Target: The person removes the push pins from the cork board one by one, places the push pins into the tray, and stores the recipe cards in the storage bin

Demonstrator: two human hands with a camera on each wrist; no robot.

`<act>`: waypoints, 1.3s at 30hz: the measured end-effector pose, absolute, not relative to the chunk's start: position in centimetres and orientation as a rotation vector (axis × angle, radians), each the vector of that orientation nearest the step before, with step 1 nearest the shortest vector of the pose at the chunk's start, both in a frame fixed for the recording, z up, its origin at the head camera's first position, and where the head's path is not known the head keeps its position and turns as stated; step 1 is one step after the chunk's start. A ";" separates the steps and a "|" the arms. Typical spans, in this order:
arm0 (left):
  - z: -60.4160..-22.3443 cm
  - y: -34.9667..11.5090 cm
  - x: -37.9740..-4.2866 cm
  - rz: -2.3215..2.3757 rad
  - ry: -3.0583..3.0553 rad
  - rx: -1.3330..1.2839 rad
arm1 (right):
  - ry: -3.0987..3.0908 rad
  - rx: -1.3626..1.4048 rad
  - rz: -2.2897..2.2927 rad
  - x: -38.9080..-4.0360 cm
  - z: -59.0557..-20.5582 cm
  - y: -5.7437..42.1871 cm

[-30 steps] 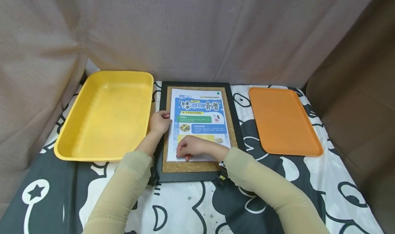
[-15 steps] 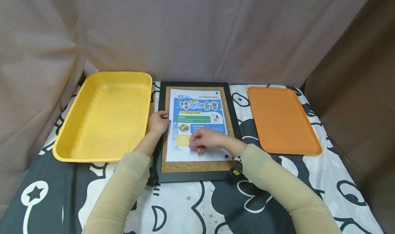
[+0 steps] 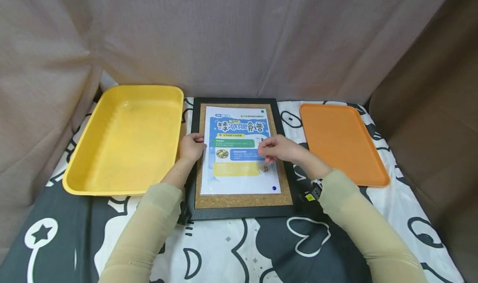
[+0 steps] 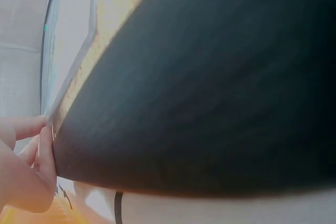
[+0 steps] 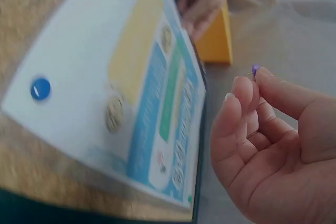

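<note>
A printed sheet [image 3: 239,184] with blue, green and yellow blocks lies on a black-framed cork board [image 3: 242,201]. My left hand [image 3: 192,147] is at the sheet's left edge; in the left wrist view its thumb and finger pinch that edge. Over the sheet's right side, my right hand [image 3: 277,148] pinches a small purple thumbtack [image 5: 255,70] between thumb and fingertip, its pin showing in the right wrist view. A blue thumbtack [image 5: 40,88] sits in the sheet's lower right corner. At the upper right corner is a green one [image 3: 262,111].
To the left of the board stands a deep yellow tray [image 3: 123,142]. A flat orange tray [image 3: 343,146] lies on the right. The patterned cloth [image 3: 216,250] covers the table, and a grey curtain [image 3: 224,42] hangs behind.
My right hand has moved from the sheet's lower left to its right side, farther up, keeping its pinch. The blue thumbtack has come into sight. My left hand stays at the edge.
</note>
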State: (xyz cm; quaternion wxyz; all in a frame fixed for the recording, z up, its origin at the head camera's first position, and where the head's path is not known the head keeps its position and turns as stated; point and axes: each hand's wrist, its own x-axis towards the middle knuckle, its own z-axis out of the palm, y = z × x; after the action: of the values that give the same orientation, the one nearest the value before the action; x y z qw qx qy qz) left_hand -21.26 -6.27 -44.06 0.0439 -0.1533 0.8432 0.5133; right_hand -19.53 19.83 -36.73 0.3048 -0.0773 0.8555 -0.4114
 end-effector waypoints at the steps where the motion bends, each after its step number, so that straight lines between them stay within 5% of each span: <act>1: -44.1 -6.3 -21.3 1.569 2.580 -0.466 | 2.284 -0.189 -1.094 -19.6 -36.6 20.3; 19: -44.3 -6.5 -21.4 1.561 2.579 -0.488 | 2.425 -0.076 -1.139 -20.5 -34.5 27.8; 39: -43.8 -6.4 -21.5 1.589 2.593 -0.454 | 2.501 0.500 -1.219 -22.9 -36.6 37.1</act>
State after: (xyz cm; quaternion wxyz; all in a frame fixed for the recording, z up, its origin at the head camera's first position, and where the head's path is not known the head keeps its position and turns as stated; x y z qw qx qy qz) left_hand -21.47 -6.44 -43.82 0.0335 -0.1477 0.8428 0.5165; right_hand -22.87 37.10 -36.60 0.1570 0.1747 0.8738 -0.4258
